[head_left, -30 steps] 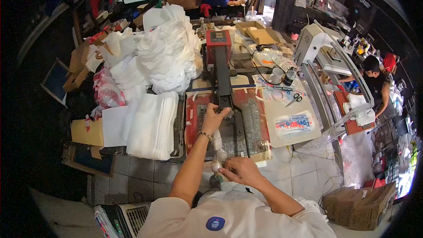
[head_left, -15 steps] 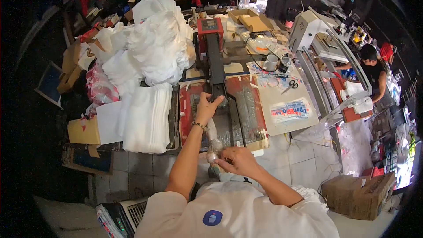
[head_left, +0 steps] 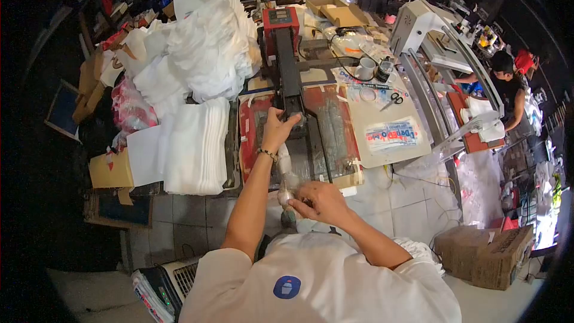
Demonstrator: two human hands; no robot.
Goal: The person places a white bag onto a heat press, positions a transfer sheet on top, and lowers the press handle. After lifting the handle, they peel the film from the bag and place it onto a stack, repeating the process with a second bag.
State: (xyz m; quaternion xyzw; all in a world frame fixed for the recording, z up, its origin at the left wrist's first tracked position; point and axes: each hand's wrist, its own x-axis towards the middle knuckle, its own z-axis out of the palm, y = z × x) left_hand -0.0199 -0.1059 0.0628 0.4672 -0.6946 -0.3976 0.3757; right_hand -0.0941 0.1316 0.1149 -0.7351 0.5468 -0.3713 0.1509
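A heat press with a red control box (head_left: 280, 17) and a long black arm (head_left: 289, 72) stands on the table before me. My left hand (head_left: 278, 130) cups the front end of that arm, thumb across its face; some fingers are hidden. A handle wrapped in clear plastic and tape (head_left: 285, 164) runs from there toward my body. Around its near knob my right hand (head_left: 323, 201) is closed, thumb against the knob and fingers curled. Beneath the arm lies the press's bed, its red, taped surface (head_left: 332, 131) covered in film.
A stack of white sheets (head_left: 196, 146) and a heap of white fabric (head_left: 209, 45) fill the left. Right are a printed sheet (head_left: 391, 134), scissors (head_left: 393, 100), a mug (head_left: 365, 69) and a second press (head_left: 412, 27). A co-worker (head_left: 507, 87) stands beyond; a cardboard box (head_left: 484, 254) sits lower right.
The view has shifted slightly, so the table and press sit a little higher in frame. Both hands keep their places on the press arm and handle.
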